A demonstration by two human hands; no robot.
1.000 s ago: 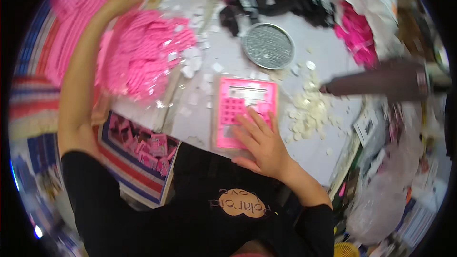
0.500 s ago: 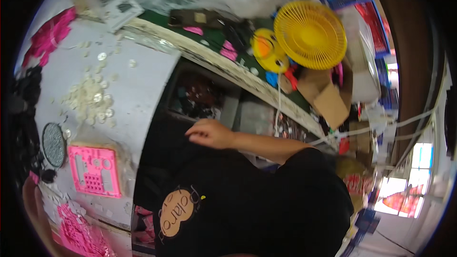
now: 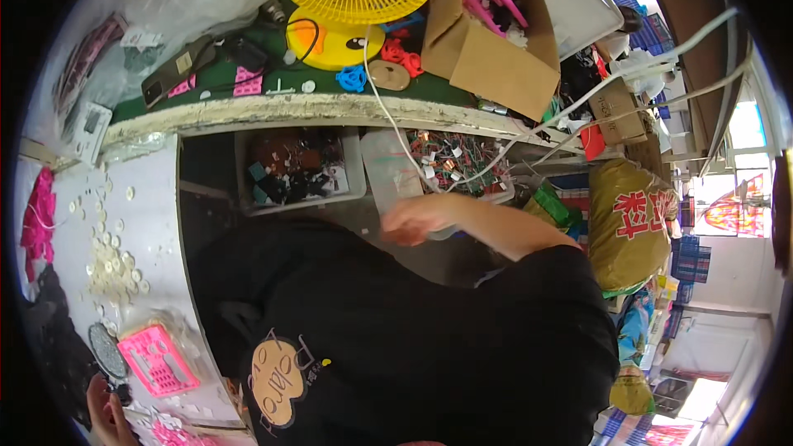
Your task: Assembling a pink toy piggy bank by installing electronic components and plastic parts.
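The right hand [image 3: 418,220], which lay on the pink plastic calculator casing [image 3: 157,360], has swung well to the casing's right, near a translucent plastic bin [image 3: 386,157] holding coloured wired parts [image 3: 450,161], so handling of the casing seems paused. It is blurred and loosely curled; whether it grips anything I cannot tell, nor for the left hand [image 3: 107,415], fingers slightly bent at the casing's lower left. The casing lies on the white tabletop [image 3: 153,198].
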